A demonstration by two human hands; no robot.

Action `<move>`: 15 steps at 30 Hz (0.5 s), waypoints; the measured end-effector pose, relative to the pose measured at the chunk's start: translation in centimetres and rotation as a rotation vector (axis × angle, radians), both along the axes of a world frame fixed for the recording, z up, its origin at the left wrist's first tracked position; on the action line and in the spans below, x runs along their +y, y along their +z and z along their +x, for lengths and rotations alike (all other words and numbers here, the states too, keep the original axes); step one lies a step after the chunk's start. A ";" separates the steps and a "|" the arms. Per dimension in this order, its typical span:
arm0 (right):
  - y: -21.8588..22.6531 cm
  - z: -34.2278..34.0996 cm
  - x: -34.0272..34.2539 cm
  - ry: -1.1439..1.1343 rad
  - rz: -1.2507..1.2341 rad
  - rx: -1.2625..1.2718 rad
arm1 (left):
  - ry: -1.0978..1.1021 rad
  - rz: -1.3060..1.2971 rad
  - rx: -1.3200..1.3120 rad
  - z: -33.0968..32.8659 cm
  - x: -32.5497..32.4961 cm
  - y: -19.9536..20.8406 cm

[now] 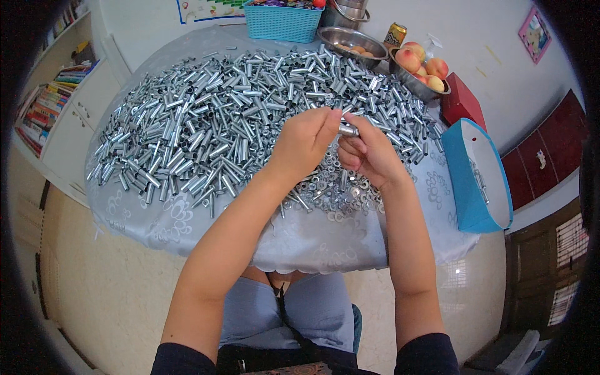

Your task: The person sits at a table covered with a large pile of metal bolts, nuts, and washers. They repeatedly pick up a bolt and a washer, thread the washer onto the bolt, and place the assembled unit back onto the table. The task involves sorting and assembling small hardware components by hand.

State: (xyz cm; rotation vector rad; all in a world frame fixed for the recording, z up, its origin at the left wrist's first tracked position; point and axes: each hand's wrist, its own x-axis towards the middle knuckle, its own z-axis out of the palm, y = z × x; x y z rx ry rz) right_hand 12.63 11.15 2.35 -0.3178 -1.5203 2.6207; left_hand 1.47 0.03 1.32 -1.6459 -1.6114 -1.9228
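Observation:
Above the near right side of the pile, my two hands meet at a short shiny metal tube [349, 130]. My right hand [374, 156] is closed on it, thumb on top and fingers curled beneath. The fingers of my left hand [303, 142] pinch together at the tube's left end, which they hide. Whether a bolt sits inside the tube I cannot tell. Under and around my hands lie loose washers and nuts [340, 197]. A broad heap of metal tubes [206, 125], with some bolts among them, spreads over the table to the left and behind.
A silver patterned cloth [300, 240] covers the table. At its right edge stands a blue open box [467, 187] with a few metal pieces inside. Behind are a red box [462, 103], a bowl of peaches [417, 84], a steel bowl [331, 39], a can [395, 34] and a turquoise basket [281, 25].

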 end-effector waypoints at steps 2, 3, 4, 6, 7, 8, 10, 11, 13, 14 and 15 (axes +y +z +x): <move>0.0 -0.5 -1.7 -0.428 0.682 -0.090 | 0.001 -0.058 -0.069 -0.1 0.0 -0.1; 0.0 -0.7 -2.4 -0.642 1.024 -0.135 | 0.016 -0.103 -0.135 -0.2 0.1 -0.3; -0.2 -0.9 -2.4 -0.650 1.079 -0.027 | 0.029 -0.148 -0.201 -0.3 0.2 -0.6; -0.7 -1.2 -2.2 -0.662 1.180 0.192 | 0.034 -0.218 -0.304 -0.7 0.3 -0.8; -0.4 -1.0 -2.4 -0.629 1.343 0.218 | 0.023 -0.240 -0.343 -1.0 0.4 -0.9; -0.5 -1.0 -2.3 -0.604 1.348 0.186 | 0.012 -0.263 -0.381 -1.1 0.4 -0.8; -0.6 -1.0 -2.2 -0.554 1.356 0.124 | 0.015 -0.269 -0.395 -1.1 0.4 -0.7; -0.6 -1.0 -2.3 -0.527 1.193 0.101 | 0.022 -0.254 -0.398 -0.9 0.5 -0.8; -0.3 -1.0 -2.6 -0.469 0.869 0.057 | 0.029 -0.220 -0.372 -0.8 0.4 -0.9; 0.0 -0.9 -2.6 -0.425 0.779 0.056 | 0.029 -0.199 -0.341 -0.6 0.2 -0.7; 0.4 -0.8 -2.6 -0.381 0.690 0.055 | 0.029 -0.180 -0.310 -0.5 0.1 -0.6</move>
